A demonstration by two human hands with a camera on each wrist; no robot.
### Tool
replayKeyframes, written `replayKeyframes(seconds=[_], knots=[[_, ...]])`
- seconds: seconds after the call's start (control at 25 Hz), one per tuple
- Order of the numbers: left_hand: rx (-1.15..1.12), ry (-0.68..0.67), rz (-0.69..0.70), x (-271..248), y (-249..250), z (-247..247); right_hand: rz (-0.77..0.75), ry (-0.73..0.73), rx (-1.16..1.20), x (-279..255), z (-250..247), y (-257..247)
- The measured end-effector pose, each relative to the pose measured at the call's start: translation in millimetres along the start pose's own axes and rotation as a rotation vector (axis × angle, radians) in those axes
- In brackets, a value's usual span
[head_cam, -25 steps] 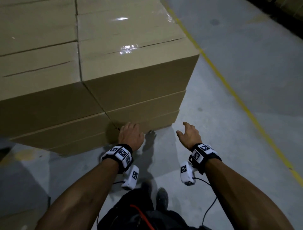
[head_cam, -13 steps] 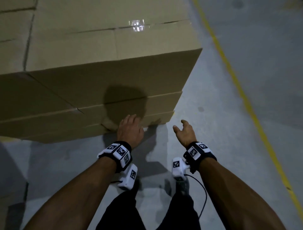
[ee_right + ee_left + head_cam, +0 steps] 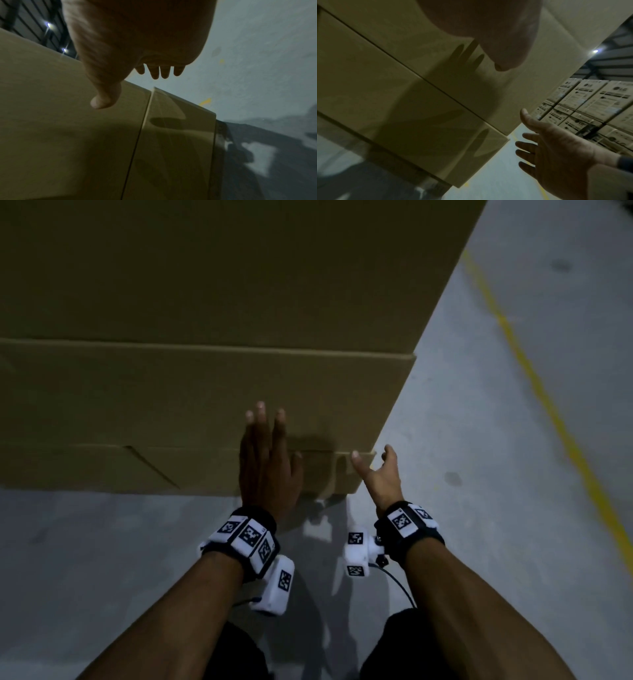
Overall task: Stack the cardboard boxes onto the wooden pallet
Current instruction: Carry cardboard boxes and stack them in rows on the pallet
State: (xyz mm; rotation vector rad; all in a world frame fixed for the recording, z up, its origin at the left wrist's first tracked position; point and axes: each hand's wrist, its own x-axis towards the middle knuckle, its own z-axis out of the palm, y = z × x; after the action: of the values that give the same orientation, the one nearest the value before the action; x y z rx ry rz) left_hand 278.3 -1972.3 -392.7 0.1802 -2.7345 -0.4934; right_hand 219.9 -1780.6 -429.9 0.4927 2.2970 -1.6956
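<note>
We reach for the low box [image 3: 205,395]: left hand [image 3: 267,463] flat, right hand [image 3: 383,477] spread at its corner; next, grip.

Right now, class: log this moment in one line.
left hand: open, flat against box stack | right hand: open, at stack corner | nothing lifted

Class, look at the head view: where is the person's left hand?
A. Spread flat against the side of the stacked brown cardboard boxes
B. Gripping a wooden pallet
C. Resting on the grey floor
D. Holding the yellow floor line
A: the left hand lies with straight fingers against the side of the stacked brown cardboard boxes.
</note>
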Motion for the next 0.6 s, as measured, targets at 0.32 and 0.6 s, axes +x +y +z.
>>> replayKeyframes(seconds=[0.32,0.6], knots=[[0.189,0.254,0.089,28.0,-43.9,93.5,-0.33,-0.058,0.247,73.8,29.7,54.9],[0.241,0.305,0.108,33.5,-47.8,100.1,-0.408,-0.032,0.283,82.2,35.1,61.0]])
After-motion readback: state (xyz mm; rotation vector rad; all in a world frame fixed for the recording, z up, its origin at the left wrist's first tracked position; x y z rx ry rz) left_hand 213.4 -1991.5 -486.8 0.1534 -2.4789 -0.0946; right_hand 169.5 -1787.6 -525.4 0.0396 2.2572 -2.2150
